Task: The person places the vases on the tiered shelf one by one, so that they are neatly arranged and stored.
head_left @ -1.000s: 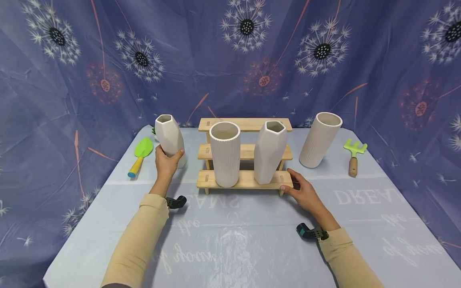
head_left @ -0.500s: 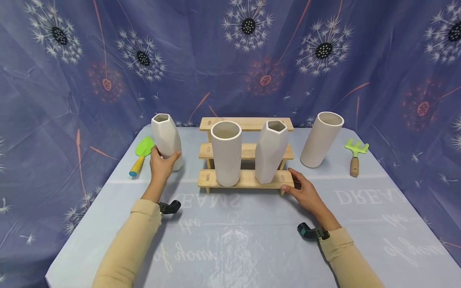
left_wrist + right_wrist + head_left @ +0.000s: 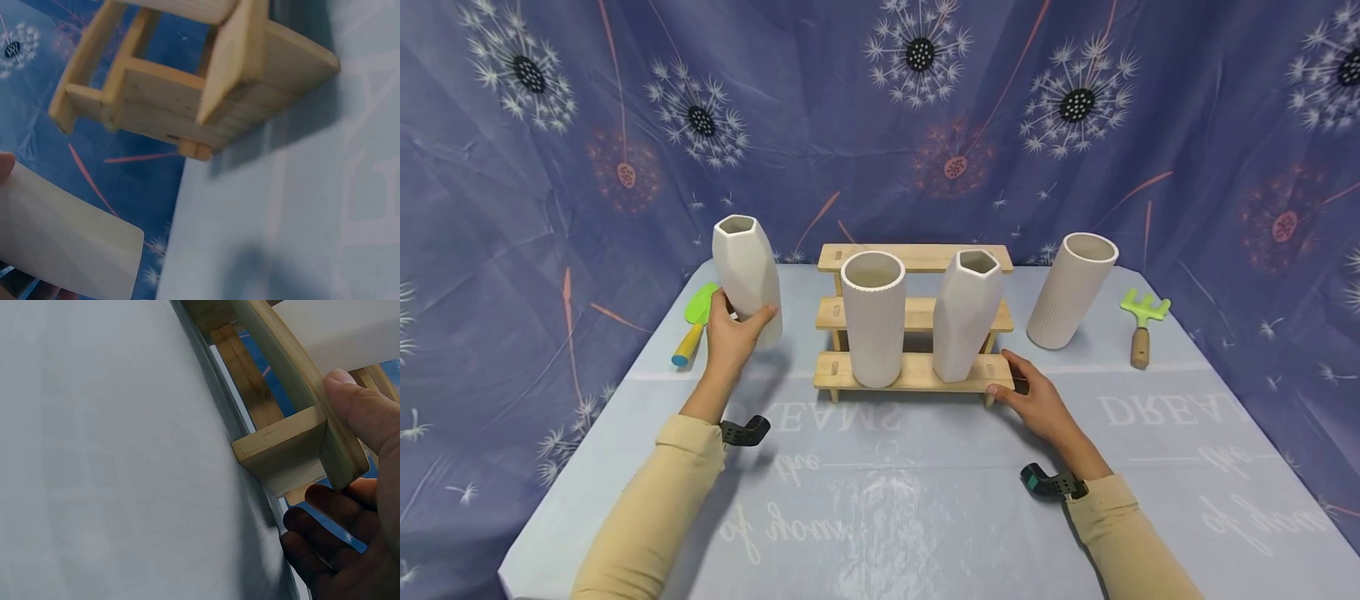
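Note:
My left hand [image 3: 732, 335] grips a white faceted vase [image 3: 747, 271] low on its body, at the left of the head view. In the left wrist view the vase [image 3: 69, 228] hangs off the table, its base apart from the surface. At the centre stands a three-tier wooden plant stand [image 3: 827, 372]. My right hand [image 3: 1037, 402] holds the right end of its lowest tier; the right wrist view shows the thumb [image 3: 356, 403] on top and curled fingers beneath. On that tier stand a ribbed white vase [image 3: 874, 321] and a second faceted vase [image 3: 966, 317].
Another ribbed white vase [image 3: 1070, 292] stands on the table right of the stand. Beyond it lies a green hand fork [image 3: 1142, 325]. A green trowel with a yellow handle [image 3: 691, 340] lies at the left, partly behind my left hand. A dandelion-patterned curtain [image 3: 805, 125] closes off the back.
My left hand has lifted the faceted vase off the table and shifted slightly left. The right hand stays on the stand's lowest tier.

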`<move>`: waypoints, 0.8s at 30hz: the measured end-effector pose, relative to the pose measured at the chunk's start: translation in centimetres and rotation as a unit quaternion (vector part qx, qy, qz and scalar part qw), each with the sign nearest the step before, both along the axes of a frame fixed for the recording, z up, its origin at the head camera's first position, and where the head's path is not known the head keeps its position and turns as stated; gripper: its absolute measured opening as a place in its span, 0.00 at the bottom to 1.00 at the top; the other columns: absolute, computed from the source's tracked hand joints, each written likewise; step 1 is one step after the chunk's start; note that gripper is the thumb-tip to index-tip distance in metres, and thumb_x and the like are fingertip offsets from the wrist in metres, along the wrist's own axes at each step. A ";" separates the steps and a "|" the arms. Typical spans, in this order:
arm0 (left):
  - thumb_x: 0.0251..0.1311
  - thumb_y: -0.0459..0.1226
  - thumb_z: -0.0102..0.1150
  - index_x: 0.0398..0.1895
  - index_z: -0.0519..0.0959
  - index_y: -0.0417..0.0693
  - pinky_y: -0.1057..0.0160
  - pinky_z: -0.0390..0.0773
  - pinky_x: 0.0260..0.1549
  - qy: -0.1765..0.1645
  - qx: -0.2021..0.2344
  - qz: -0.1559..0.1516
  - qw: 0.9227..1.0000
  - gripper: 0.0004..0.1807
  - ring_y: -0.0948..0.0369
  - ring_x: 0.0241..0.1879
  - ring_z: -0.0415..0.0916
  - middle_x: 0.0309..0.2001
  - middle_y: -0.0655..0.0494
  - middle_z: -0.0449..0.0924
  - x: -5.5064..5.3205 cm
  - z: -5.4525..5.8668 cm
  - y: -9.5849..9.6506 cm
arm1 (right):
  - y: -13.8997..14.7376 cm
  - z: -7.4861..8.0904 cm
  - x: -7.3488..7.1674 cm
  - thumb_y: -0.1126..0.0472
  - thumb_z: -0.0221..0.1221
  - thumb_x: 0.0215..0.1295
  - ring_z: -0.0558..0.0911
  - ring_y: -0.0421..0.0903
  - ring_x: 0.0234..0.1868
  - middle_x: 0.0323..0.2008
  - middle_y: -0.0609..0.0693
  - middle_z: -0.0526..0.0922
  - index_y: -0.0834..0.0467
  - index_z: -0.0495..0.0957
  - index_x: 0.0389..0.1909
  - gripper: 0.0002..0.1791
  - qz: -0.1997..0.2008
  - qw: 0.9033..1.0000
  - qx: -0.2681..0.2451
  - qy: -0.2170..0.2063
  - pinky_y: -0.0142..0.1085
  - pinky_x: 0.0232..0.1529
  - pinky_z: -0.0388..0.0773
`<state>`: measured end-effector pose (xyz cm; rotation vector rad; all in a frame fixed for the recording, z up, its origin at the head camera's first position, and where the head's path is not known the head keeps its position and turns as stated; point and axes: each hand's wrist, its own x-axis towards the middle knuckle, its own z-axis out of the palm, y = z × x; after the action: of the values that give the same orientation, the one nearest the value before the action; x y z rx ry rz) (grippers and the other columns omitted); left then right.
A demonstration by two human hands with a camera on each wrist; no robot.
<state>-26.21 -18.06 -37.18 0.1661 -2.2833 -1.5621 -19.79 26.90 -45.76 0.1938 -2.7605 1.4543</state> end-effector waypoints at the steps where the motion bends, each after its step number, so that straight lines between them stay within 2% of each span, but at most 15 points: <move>1: 0.50 0.47 0.68 0.67 0.58 0.48 0.47 0.67 0.61 0.002 0.003 -0.005 1.000 0.43 0.52 0.62 0.65 0.63 0.46 0.67 0.1 0.3 0.1 | 0.0 0.0 0.0 0.46 0.61 0.61 0.74 0.60 0.58 0.61 0.64 0.69 0.61 0.51 0.72 0.46 0.001 1.000 -0.001 0.000 0.47 0.54 0.73; 8: 0.51 0.48 0.68 0.68 0.57 0.50 0.47 0.67 0.61 0.008 0.020 -0.039 0.999 0.44 0.53 0.63 0.64 0.63 0.47 0.66 0.8 2.2 1.1 | 0.0 0.2 0.1 0.48 0.61 0.61 0.74 0.60 0.58 0.62 0.65 0.69 0.61 0.51 0.72 0.45 0.002 1.000 -0.006 0.000 0.49 0.55 0.72; 15: 0.51 0.47 0.68 0.68 0.57 0.51 0.45 0.70 0.58 0.016 0.023 -0.053 0.998 0.42 0.53 0.62 0.65 0.62 0.47 0.66 1.3 4.0 1.9 | 0.0 0.3 0.1 0.50 0.62 0.61 0.74 0.59 0.57 0.62 0.65 0.69 0.61 0.51 0.72 0.45 0.005 1.000 -0.010 0.002 0.42 0.52 0.74; 24: 0.50 0.47 0.68 0.66 0.59 0.51 0.44 0.73 0.55 0.043 0.026 -0.074 0.996 0.42 0.53 0.58 0.67 0.60 0.47 0.67 1.3 5.7 2.7 | 0.0 0.3 0.2 0.49 0.61 0.61 0.73 0.60 0.59 0.62 0.65 0.68 0.62 0.50 0.72 0.45 0.007 1.000 -0.015 -0.002 0.50 0.55 0.72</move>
<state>-24.93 -15.40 -31.46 -0.0565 -2.2333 -1.6694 -19.64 26.88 -45.47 0.2118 -2.7434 1.5013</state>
